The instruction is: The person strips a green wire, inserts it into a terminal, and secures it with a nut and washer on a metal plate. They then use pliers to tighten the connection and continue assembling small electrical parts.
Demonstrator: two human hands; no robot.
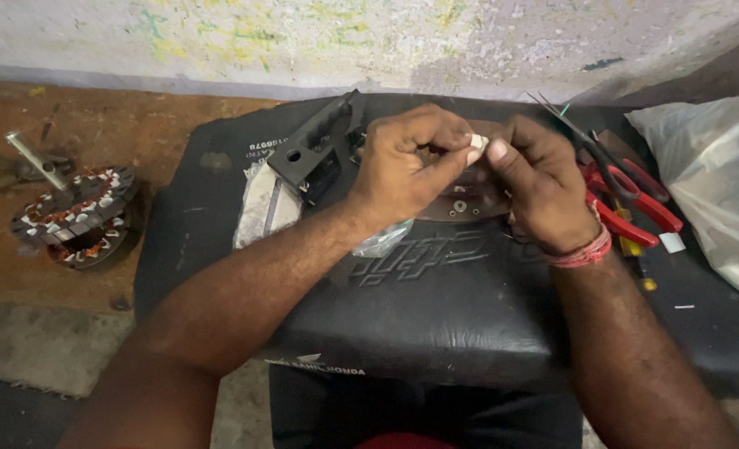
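Between both hands' (469, 166) fingertips, small white piece (476, 142), axis unclear.

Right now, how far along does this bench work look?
Looks mid-way, as far as one view tells. Done: a wound stator sits aside on the floor at left. In hand: the left hand and right hand pinch a small white piece between fingertips over the black seat cushion. Left: a black plastic part, a flat metal plate and red-handled cutters lie untouched; what the piece joins is hidden.

Stator (77, 218) lies left of the seat (436, 308); pliers (627, 204) and bag (710, 183) at its right.
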